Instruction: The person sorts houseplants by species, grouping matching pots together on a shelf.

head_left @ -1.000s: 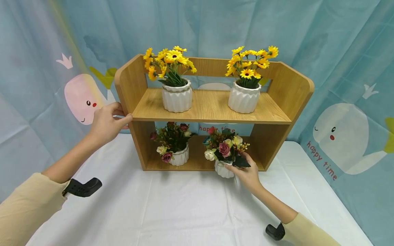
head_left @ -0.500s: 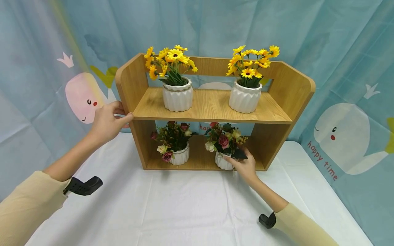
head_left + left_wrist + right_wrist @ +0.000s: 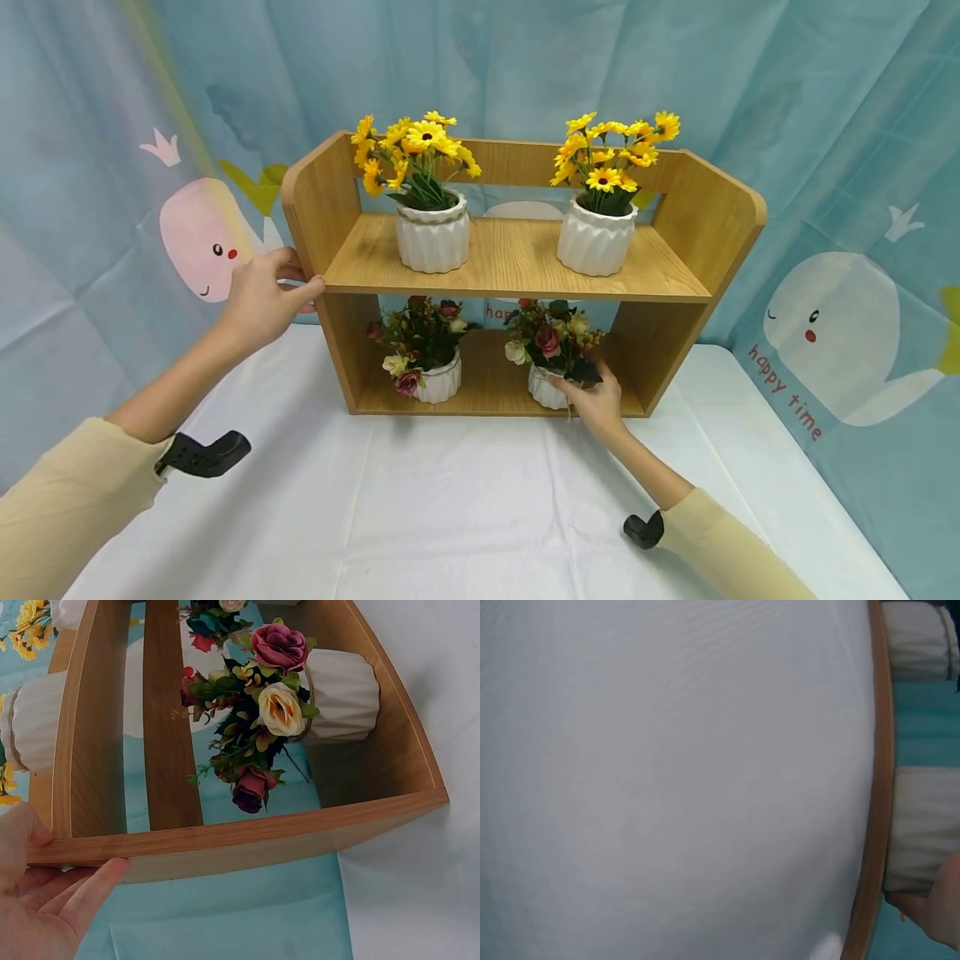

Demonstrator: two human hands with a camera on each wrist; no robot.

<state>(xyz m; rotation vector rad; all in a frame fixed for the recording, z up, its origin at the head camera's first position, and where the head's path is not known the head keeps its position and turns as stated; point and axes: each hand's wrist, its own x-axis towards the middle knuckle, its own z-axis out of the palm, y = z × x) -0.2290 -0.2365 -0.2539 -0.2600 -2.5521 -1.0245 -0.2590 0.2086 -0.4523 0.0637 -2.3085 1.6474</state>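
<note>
My left hand [image 3: 264, 298] grips the left side panel of the wooden shelf [image 3: 517, 287], thumb at the front edge of the upper board; in the left wrist view its fingers [image 3: 94, 896] lie along the panel's outer face. On the lower level, my right hand [image 3: 596, 400] holds a white pot of mixed roses [image 3: 550, 389] by its right side, thumb at the front. The pot stands upright just behind the shelf's front edge. In the right wrist view only part of the right hand [image 3: 943, 904] shows beside the pot; its far fingers are hidden behind leaves.
Another white pot of roses [image 3: 437, 382] stands at the lower left. Two white pots of yellow daisies, one left [image 3: 432, 240] and one right [image 3: 597, 242], stand on the upper board. A white cloth [image 3: 450, 500] covers the table; a blue printed curtain [image 3: 525, 67] hangs behind.
My right hand has carried the rose pot up from before the shelf's front edge, back onto the lower board, then slightly right. The left hand keeps its hold on the panel.
</note>
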